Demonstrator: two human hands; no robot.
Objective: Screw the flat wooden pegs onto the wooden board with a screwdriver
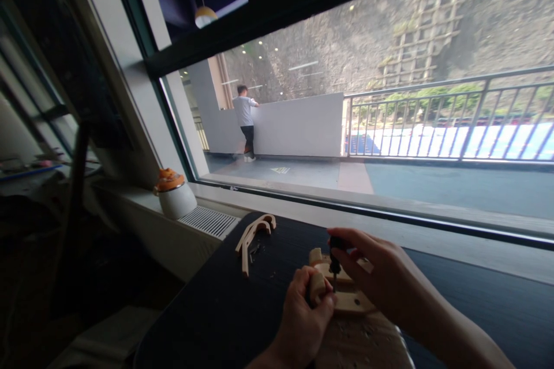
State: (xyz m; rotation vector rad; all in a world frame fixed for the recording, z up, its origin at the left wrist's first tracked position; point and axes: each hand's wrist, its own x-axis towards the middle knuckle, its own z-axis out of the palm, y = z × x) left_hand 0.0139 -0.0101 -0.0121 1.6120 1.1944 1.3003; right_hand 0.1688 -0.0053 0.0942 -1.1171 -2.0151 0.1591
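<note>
Key relation was driver to wood: black screwdriver [334, 265] stood near upright, handle up, shaft dropping just beside the left thumb tip, at the left end of the pale wooden piece [345, 302]; actual tip contact too small to tell. Right hand [373, 260] had its fingers closed round the handle, up top. Left hand [305, 310] was wrapped on a rounded wooden end [318, 284], thumb low by the shaft, so left was the nearer one to the tip. Wooden piece's long axis ran roughly left to right, crosswise to the shaft, starting at the left fingertips and passing below the right hand, one dark hole showing near its right part. Brown pitted block [361, 343] sat below it on the dark table [208, 305]. Curved wooden parts [247, 242] and small dark bits [255, 251] lay well apart, off beyond the left hand
</note>
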